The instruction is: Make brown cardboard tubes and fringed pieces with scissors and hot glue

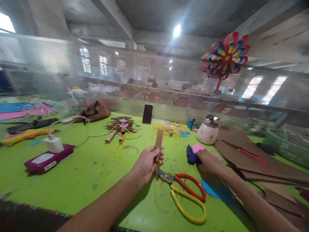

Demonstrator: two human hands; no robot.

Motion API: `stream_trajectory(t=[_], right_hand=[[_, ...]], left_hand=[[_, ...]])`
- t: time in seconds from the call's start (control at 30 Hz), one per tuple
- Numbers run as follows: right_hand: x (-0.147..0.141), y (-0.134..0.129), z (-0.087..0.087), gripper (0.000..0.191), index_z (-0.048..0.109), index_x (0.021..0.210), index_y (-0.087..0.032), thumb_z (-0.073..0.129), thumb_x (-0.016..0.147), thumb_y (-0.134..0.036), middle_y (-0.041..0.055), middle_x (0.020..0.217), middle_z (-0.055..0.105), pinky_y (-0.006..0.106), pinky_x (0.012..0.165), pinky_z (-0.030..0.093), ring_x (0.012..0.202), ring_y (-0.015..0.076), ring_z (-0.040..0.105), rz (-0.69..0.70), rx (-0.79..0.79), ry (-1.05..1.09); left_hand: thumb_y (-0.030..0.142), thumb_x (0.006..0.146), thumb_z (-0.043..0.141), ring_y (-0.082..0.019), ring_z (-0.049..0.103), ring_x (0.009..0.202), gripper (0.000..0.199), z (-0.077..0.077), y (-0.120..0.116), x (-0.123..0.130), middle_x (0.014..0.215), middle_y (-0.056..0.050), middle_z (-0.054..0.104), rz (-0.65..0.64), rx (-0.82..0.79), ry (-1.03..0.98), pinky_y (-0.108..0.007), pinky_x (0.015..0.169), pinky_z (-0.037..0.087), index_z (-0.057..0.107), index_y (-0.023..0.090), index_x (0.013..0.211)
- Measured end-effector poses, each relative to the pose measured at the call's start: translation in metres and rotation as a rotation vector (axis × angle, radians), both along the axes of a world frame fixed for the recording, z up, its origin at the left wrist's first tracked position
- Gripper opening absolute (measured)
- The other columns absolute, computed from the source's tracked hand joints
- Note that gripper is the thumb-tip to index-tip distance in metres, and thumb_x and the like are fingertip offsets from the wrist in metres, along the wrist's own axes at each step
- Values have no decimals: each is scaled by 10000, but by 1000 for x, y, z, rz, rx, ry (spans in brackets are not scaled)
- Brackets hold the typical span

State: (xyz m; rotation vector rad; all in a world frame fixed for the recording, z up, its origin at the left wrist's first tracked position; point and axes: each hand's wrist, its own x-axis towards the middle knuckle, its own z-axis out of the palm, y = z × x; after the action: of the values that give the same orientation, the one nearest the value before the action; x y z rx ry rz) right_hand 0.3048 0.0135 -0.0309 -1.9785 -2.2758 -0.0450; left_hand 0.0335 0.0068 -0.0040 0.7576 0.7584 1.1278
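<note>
My left hand (147, 162) is closed around the lower part of a narrow brown cardboard strip (159, 138), which stands upright with a yellow string along it. To the right, my right hand (209, 160) has its fingers wrapped round the handle of a blue glue gun (190, 154), whose nozzle points up and away. Below and between the hands lie scissors with one red and one yellow handle (189, 201), blades near my left hand. A pink paper piece (198, 148) lies behind the glue gun, and blue paper (213, 190) is under my right forearm.
Cardboard flower pieces (123, 121), a phone (147, 114) and yellow scraps (170, 129) are at the back. A white jug (208, 130) and cardboard sheets (256, 158) are right. A purple power strip (49, 160), white cable and yellow glue gun (29, 135) lie left.
</note>
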Motion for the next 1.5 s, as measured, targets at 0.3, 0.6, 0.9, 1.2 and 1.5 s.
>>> stream_trajectory(t=[0.3, 0.6, 0.9, 1.2, 1.5], right_hand=[[15, -5, -2, 375, 635, 1039, -117, 541, 701, -249, 171, 1043, 651, 386, 828, 427, 956, 307, 579, -53, 174, 186], [-2, -40, 31, 447, 704, 952, -149, 475, 861, -521, 171, 959, 697, 306, 565, 481, 759, 257, 662, 50, -68, 1218], [-30, -50, 29, 416, 697, 862, -156, 438, 903, -479, 107, 832, 678, 328, 684, 483, 726, 208, 608, 209, -183, 1202], [-23, -47, 25, 377, 656, 891, -169, 399, 935, -441, 80, 828, 658, 314, 693, 468, 736, 196, 604, 212, -180, 1294], [-21, -45, 23, 375, 621, 804, -167, 411, 928, -451, 66, 733, 633, 312, 668, 464, 687, 182, 573, 145, -132, 1335]], left_hand=[[88, 852, 464, -80, 519, 529, 138, -5, 1, 1, 666, -34, 552, 12, 6, 55, -190, 503, 393, 602, 84, 851], [126, 851, 496, -76, 513, 548, 111, -8, -7, 10, 686, -28, 555, -33, 29, 120, -192, 533, 388, 584, 77, 897], [196, 829, 561, -68, 479, 549, 137, 0, -16, 10, 707, -17, 540, -151, -12, 76, -185, 505, 335, 580, 92, 917], [242, 823, 587, -72, 471, 552, 173, 8, -25, 12, 694, -16, 542, -184, -11, 100, -203, 524, 335, 583, 86, 895], [251, 816, 594, -76, 473, 555, 186, 10, -29, 12, 694, -20, 541, -186, 0, 119, -210, 520, 331, 594, 87, 902]])
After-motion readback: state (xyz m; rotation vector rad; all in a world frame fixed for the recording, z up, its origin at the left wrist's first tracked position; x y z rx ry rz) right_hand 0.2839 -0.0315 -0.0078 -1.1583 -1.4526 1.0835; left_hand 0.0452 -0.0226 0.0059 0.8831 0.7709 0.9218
